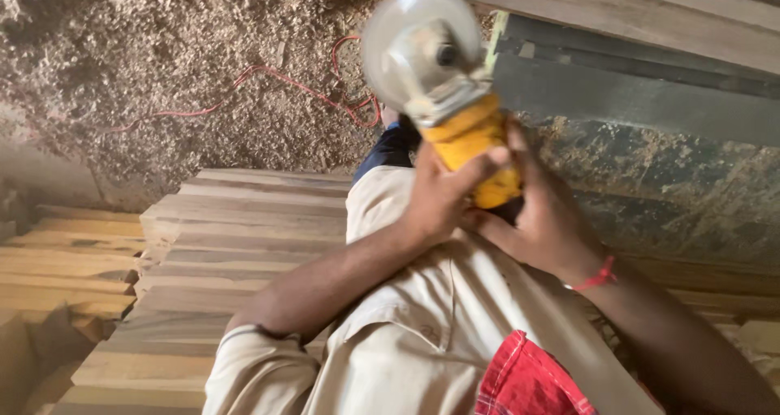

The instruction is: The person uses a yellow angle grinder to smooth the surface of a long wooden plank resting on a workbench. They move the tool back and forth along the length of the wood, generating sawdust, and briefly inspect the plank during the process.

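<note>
A yellow angle grinder (465, 134) with a grey metal head and a round disc (418, 45) is held up in front of me, disc pointing away. My left hand (443, 195) wraps around its yellow body from the left. My right hand (540, 212), with a red thread at the wrist, grips the body from the right and below. Both hands meet at the back of the tool.
Stacked wooden planks (236, 228) lie below and to the left. Sawdust and shavings (162, 49) cover the ground, with a red cable (276, 78) running across them. A dark machine table (642, 106) and timber beam (650, 8) stand at the right.
</note>
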